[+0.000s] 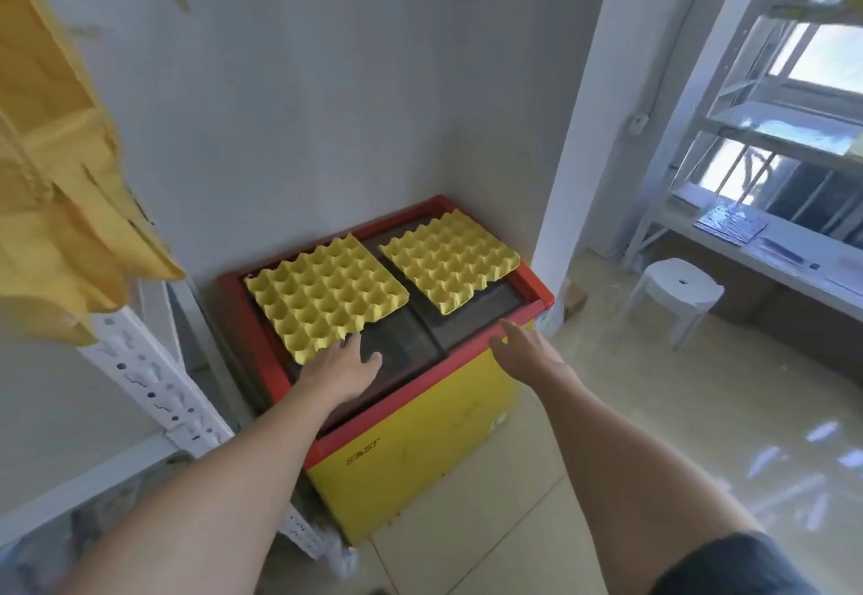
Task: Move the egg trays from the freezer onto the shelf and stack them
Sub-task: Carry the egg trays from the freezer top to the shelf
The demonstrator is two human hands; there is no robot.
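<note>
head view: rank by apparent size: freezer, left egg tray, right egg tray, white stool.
1. freezer
2. left egg tray
3. right egg tray: looks slightly smaller than the left one, but it sits farther from the camera, so the two may match.
4. white stool: close to the trays in apparent size and farther off; ranking unsure.

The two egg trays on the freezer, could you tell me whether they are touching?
Apart. The head view shows a strip of dark lid between the left egg tray and the right egg tray.

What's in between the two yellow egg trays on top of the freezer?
Nothing sits there. In the head view, only a bare strip of the freezer's dark glass lid shows between the left egg tray and the right egg tray.
</note>
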